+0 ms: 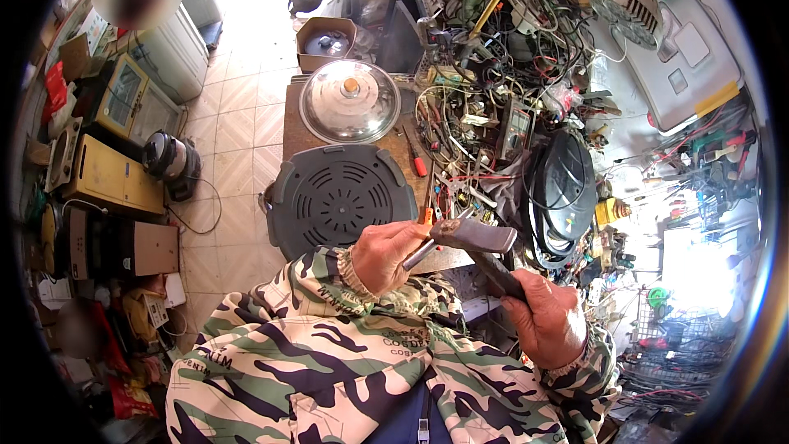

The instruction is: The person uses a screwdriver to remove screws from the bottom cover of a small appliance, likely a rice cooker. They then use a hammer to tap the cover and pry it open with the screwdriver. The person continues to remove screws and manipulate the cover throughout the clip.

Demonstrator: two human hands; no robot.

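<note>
My right hand [549, 319] is closed around the dark handle of a hammer [475, 237]. The hammer's worn metal head is just right of my left hand [385, 256]. My left fingers are curled around a slim metal piece [417, 255]; the hammer head and my fingers hide part of it, so its kind is unclear. Beyond my left hand lies a round dark grey slotted plastic base [341, 197] on the table. Behind that base rests a shiny metal lid [350, 102] with an orange-brown knob. A red-handled screwdriver [420, 166] lies beside them.
Tangled wires [526, 16] and small parts heap along the table's right side, with a multimeter [515, 130] among them. A black lid-like round part [563, 185] stands right of my hands. To the left are a tiled floor [234, 131], a dark appliance [171, 163] and yellow cabinets [115, 177].
</note>
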